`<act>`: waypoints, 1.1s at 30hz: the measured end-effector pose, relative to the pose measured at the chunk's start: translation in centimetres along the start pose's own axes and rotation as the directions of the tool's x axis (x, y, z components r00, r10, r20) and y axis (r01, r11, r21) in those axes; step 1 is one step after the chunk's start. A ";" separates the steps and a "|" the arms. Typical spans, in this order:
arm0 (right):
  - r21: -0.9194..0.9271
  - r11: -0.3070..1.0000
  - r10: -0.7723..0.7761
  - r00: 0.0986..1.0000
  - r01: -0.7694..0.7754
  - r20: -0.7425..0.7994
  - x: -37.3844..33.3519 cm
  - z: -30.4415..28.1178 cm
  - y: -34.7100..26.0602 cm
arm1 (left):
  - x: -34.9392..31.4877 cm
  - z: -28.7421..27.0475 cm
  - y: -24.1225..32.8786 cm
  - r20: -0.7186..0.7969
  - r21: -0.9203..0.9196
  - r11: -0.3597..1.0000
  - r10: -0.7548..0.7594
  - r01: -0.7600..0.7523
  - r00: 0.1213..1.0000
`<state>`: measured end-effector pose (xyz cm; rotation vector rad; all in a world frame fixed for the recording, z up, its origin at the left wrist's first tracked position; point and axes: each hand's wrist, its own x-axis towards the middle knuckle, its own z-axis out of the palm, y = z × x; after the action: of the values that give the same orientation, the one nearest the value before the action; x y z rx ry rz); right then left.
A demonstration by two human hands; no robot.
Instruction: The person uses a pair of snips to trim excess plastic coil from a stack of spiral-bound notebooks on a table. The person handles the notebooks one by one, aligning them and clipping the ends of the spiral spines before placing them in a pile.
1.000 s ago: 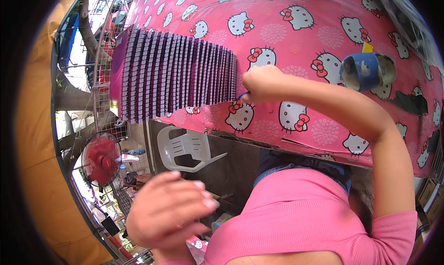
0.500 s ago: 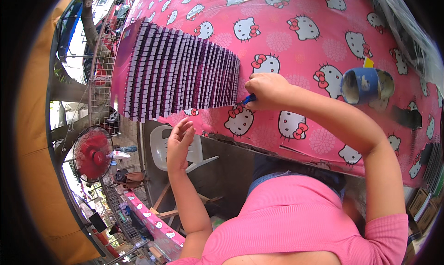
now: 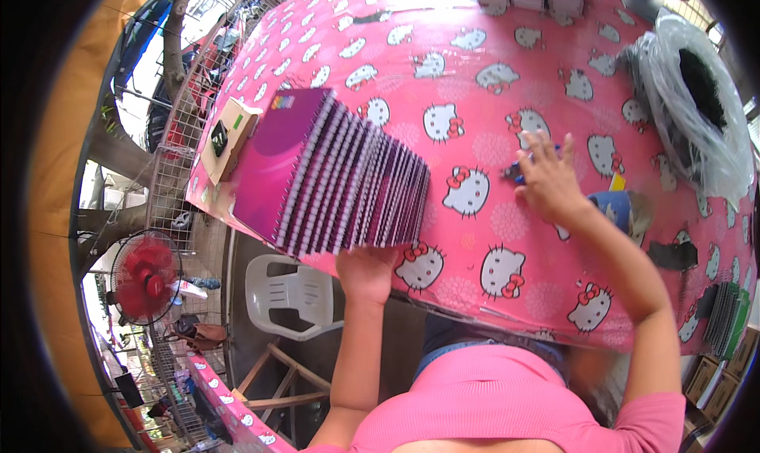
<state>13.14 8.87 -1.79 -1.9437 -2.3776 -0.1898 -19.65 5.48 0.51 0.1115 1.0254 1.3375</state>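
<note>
A tall stack of spiral-bound notebooks with purple covers (image 3: 277, 156) stands at the left of the table, its coil edges fanned toward the right. My left hand (image 3: 366, 275) presses against the near edge of the stack; the notebooks hide its fingers. Further right, my right hand (image 3: 550, 180) lies over a small blue-handled tool (image 3: 514, 172), probably pliers, on the tabletop. The fingers of that hand are spread, and they partly cover the tool.
The table has a pink cartoon-print cover (image 3: 475, 144). Near my right forearm sits a blue tape roll (image 3: 613, 209); beyond it lies a plastic-wrapped black coil (image 3: 701, 89). A cardboard piece (image 3: 229, 140) is behind the stack. A white chair (image 3: 285, 295) and red fan (image 3: 146, 277) stand left.
My right hand has moved right, away from the stack, with the blue-handled tool, and its fingers have spread. My left hand has come up to the stack's near edge. The view has shifted.
</note>
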 end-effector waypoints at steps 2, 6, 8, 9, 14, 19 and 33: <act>0.233 0.971 -0.088 0.985 0.052 0.146 2.8 -1.3 -2.4 | 0.2 2.0 -1.0 0.046 -0.064 0.993 0.100 -0.097 0.994; 0.604 0.747 -0.276 0.956 0.278 -0.099 9.5 4.8 -7.2 | 1.3 5.1 -2.7 -0.001 -0.199 0.954 0.230 -0.225 0.973; 0.761 0.546 -0.358 0.919 0.351 -0.167 11.4 5.4 -9.5 | 1.1 5.3 -3.0 -0.080 -0.139 0.945 0.288 -0.297 0.954; 0.800 0.474 -0.336 0.915 0.368 -0.222 11.7 6.6 -9.5 | 1.2 5.7 -3.0 -0.113 -0.106 0.941 0.310 -0.321 0.944; 0.871 0.461 -0.236 0.970 0.169 -0.063 9.2 4.3 -10.1 | 2.2 4.9 -1.5 -0.160 -0.085 0.974 0.194 -0.209 0.968; 0.835 0.526 -0.105 0.987 0.160 -0.123 3.5 4.1 -10.7 | 8.8 -1.2 2.2 0.477 0.036 0.999 -0.037 0.023 0.878; 0.959 0.006 0.033 0.959 -0.282 0.282 9.9 -0.1 -0.6 | 5.3 -0.5 -0.7 -0.257 0.219 0.963 0.215 -0.159 0.942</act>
<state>10.59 18.39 -0.41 -1.2997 -1.3115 1.4024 -20.04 9.40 -3.11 0.1761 1.4155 1.4499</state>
